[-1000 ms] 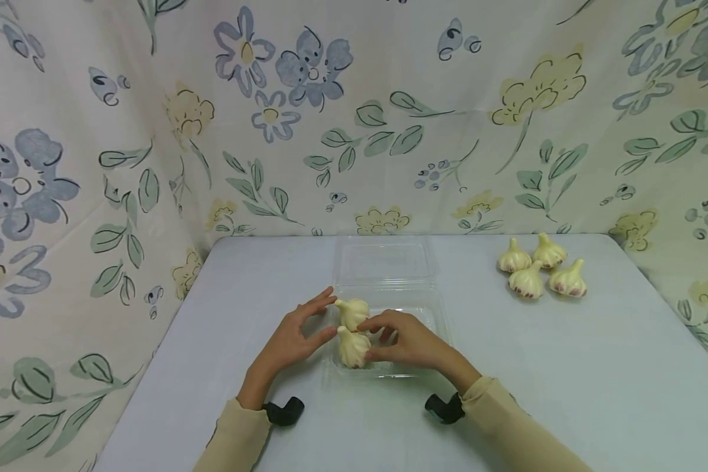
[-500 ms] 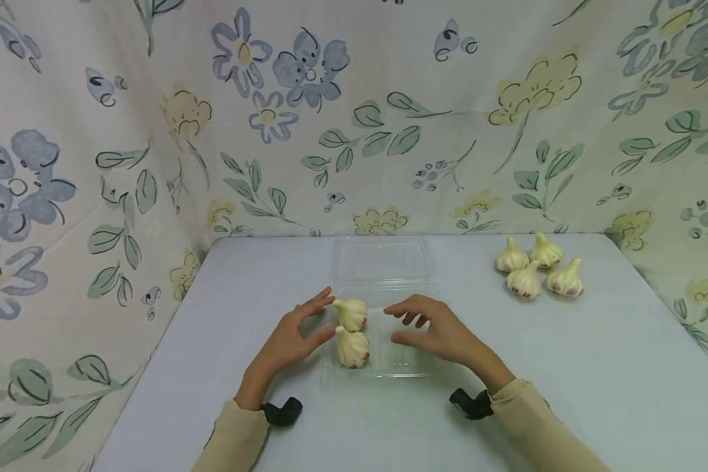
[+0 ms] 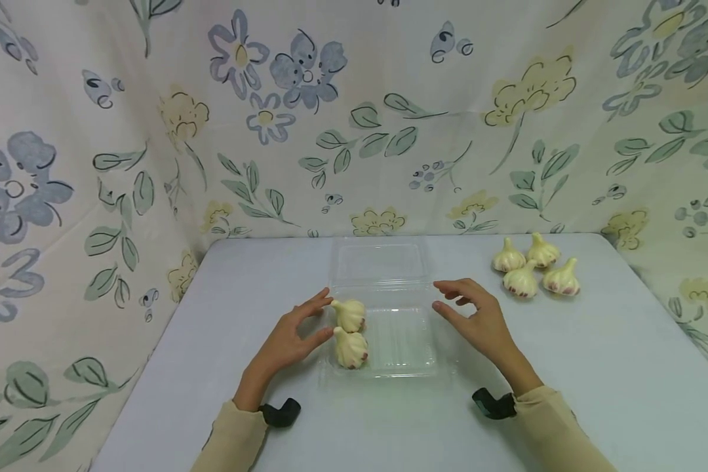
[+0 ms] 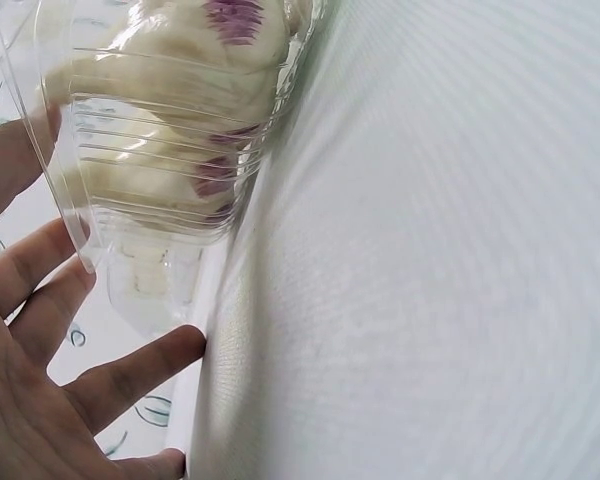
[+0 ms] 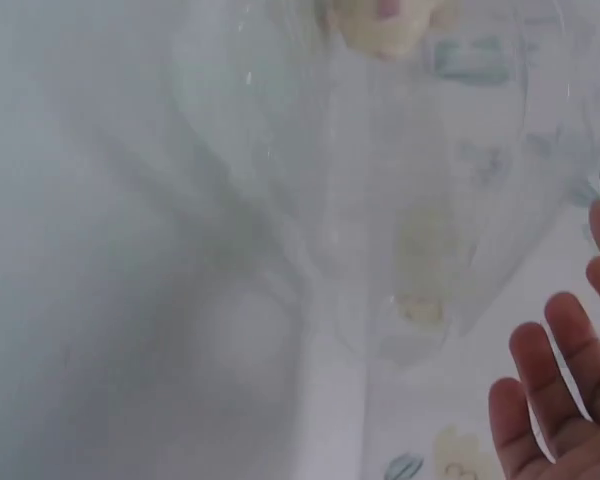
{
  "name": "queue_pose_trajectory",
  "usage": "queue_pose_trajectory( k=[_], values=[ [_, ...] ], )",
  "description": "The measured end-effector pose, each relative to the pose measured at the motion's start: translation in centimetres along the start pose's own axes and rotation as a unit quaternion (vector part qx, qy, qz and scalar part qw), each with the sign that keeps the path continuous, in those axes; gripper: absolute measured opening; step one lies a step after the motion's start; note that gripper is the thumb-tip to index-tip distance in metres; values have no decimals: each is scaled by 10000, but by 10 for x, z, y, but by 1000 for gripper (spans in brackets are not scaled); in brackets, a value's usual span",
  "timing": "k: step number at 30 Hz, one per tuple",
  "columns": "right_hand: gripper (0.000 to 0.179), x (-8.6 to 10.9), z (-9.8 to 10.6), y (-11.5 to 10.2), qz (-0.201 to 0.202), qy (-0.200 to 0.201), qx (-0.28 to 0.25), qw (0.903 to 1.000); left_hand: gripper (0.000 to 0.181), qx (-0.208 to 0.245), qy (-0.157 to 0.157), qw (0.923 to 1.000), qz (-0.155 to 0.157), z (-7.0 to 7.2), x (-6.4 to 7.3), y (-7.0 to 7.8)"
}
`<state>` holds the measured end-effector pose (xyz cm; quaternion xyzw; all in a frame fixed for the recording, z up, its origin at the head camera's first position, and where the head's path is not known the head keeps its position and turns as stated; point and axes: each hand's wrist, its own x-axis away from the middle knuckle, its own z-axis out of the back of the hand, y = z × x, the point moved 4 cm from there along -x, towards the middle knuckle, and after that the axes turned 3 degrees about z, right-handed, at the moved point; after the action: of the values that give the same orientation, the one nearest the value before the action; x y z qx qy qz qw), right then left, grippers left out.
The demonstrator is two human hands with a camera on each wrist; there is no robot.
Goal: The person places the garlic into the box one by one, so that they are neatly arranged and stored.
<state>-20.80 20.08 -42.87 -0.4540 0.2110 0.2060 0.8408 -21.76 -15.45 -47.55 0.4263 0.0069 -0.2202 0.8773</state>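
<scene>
Head view: see left hand [image 3: 292, 334] spread at left rim of clear container [image 3: 401, 341], right hand [image 3: 480, 321] wide near right edge. Find two garlic bulbs [image 3: 351, 350] inside, left side (four more bulbs [image 3: 520, 280] on table [image 3: 602, 367], back right).

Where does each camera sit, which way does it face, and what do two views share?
Head: on the head, facing forward and down at the white table and open clear plastic box; left hand, right hand and beige fabric sleeves show.
Left wrist: on that wrist, facing the box's side and two purple-marked cream garlic bulbs; left-hand fingers show.
Right wrist: on that wrist, blurred, facing the box; right-hand fingers show.
Shared: both wrist views show box and garlic.
</scene>
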Motion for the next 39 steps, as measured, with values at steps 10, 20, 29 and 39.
queue_pose_trajectory(
  k=[10,20,29,39],
  values=[
    [39,12,41,39,-1075,1054,138,9885,58,-10,13,10000,3,0,0,-1],
    [41,22,67,65,-1962,1864,354,9620,58,-12,18,10000,-15,0,0,-2],
    [46,27,82,82,-2535,1948,838,9438,57,18,41,10000,-32,1,0,0],
    [68,31,91,99,-3467,1327,592,9266,57,20,19,10000,-2,1,0,-2]
  ],
)
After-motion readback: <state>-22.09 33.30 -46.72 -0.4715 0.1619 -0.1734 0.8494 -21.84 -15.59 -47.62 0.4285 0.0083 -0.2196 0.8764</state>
